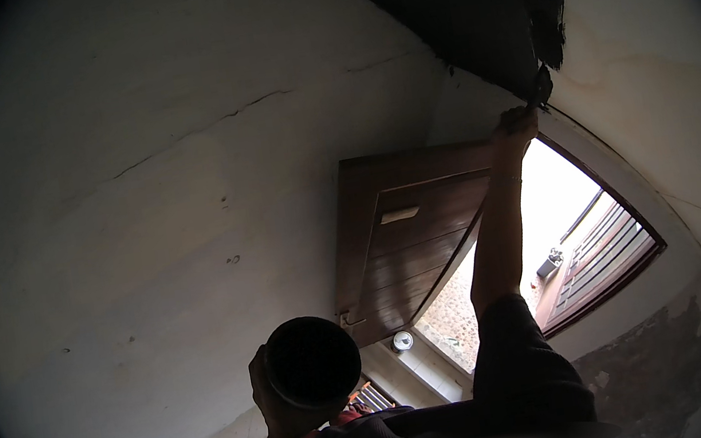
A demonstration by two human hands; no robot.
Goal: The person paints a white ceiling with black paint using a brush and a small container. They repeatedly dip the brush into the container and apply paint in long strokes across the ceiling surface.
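Observation:
In my left hand [276,413], at the lower middle, is a round dark pot [313,363], its mouth facing up; the contents are too dark to make out. My right arm is stretched far up, and my right hand [515,123] is closed around a paintbrush [543,86] with dark bristles. The bristle end is at the lower tip of a black painted area [464,6] that has ragged edges against the pale surface. Whether the bristles touch the surface I cannot tell.
A brown wooden door [413,246] stands open beside a bright doorway. A pale cracked wall [148,247] fills the left. On the floor by the door is a small round tin [402,341]. Outside are a louvred panel [606,255] and a pot [549,264].

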